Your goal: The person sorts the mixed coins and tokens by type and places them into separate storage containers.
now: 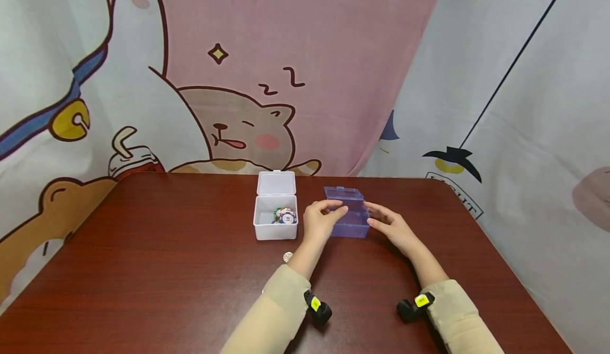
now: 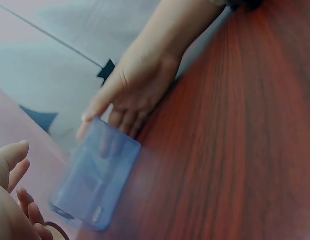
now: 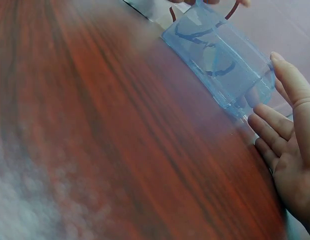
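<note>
A translucent blue plastic box (image 1: 350,230) stands on the table with its hinged lid (image 1: 342,193) raised. My left hand (image 1: 318,223) is at the box's left side, thumb and fingers extended and apart. On the right side, my right hand (image 1: 392,228) has its thumb and forefinger at the box's edge, with the other fingers loosely straight (image 3: 275,132). Through the blue walls no contents show. Left of my left hand is a white box (image 1: 276,231), lid up, with several poker chips (image 1: 286,216) inside.
A small round pale piece (image 1: 288,257) lies on the table beside my left forearm, partly covered by it. The dark red-brown wooden table (image 1: 181,269) ends at the back against a printed cartoon curtain (image 1: 305,36).
</note>
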Demonstrator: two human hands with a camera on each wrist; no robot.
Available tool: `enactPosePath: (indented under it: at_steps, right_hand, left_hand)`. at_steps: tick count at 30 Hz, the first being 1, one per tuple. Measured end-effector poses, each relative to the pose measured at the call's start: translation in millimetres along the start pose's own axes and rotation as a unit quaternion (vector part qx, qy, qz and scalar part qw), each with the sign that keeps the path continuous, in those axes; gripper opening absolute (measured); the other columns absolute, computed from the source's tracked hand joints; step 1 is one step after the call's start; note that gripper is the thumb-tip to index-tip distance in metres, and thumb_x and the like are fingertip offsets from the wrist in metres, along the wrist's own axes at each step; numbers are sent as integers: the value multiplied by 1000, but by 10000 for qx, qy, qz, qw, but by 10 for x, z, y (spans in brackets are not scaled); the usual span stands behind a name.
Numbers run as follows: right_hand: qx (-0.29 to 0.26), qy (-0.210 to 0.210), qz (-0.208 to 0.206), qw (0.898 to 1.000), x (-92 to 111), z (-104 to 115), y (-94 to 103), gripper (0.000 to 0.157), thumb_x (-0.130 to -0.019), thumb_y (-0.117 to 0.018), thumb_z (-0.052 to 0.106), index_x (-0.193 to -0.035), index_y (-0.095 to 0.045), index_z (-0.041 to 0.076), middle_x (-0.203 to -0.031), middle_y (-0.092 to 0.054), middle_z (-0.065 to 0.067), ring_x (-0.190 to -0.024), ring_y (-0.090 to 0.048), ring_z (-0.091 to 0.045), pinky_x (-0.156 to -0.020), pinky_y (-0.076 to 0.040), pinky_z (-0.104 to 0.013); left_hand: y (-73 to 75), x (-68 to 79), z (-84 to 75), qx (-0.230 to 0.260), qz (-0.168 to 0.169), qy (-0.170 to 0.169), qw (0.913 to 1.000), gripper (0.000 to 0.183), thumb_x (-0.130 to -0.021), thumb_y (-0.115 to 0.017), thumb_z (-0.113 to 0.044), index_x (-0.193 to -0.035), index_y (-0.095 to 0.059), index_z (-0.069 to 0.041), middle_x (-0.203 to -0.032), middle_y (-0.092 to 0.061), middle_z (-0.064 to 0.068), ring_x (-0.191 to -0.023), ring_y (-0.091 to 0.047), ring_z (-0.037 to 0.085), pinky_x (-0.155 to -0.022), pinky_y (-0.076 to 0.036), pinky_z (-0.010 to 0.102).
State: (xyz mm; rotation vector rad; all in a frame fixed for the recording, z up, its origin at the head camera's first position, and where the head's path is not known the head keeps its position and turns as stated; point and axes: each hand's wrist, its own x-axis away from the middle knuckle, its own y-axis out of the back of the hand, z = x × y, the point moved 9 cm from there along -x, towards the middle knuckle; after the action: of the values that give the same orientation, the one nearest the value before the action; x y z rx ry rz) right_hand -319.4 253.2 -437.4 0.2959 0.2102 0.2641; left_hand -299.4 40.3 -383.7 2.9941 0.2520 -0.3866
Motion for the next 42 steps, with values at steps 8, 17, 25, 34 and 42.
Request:
enactPosePath:
  at_steps: [8, 17, 25, 34, 42]
  right_hand:
    - [-38, 0, 50, 10000, -13, 23, -40, 48, -95, -60, 13, -141, -47, 8, -137, -50, -19, -126, -44, -33, -89, -44, -22]
    - [-13, 16, 39, 10000, -11, 23, -25, 49, -96, -60, 13, -142, -45, 6, -138, -48, -20, -127, -44, -35, -89, -44, -20]
    - [-94, 65, 55, 9999, -3, 11, -24, 49, -95, -60, 12, -142, -46, 6, -138, -48, -20, -127, -44, -34, -89, -44, -21]
    - [-41, 33, 27, 10000, 12, 14, -6, 50, -95, -61, 15, -142, -46, 6, -138, -49, -19, -127, -44, -34, -90, -44, -20]
    - [-7, 13, -1, 10000, 10, 19, -10, 48, -95, -60, 12, -141, -47, 7, -137, -50, -19, -125, -45, -35, -89, -44, -21]
  left_hand:
    - [151, 147, -200, 238, 698, -459, 9962, 19, -76, -82, -15, -92, -78, -7, -70, -52, -4, -67, -47, 9, -58, -39, 23]
    - [394, 224, -376, 280, 1094, -702, 9911, 19, -77, -79, -7, -94, -75, 1, -76, -59, 4, -69, -52, 12, -59, -42, 22]
    - [657, 409, -661, 115, 1497, -596, 9869, 19, -78, -76, 1, -96, -73, 6, -82, -62, 14, -81, -54, 30, -71, -44, 34]
    - [778, 501, -588, -244, 2008, -441, 9783, 20, -78, -76, 2, -97, -73, 3, -80, -58, 6, -70, -49, 20, -53, -40, 20]
    - [811, 512, -210, -555, 2325, -748, 9681, 23, -77, -77, -3, -100, -74, 0, -79, -59, 5, -71, -53, 22, -59, -47, 28]
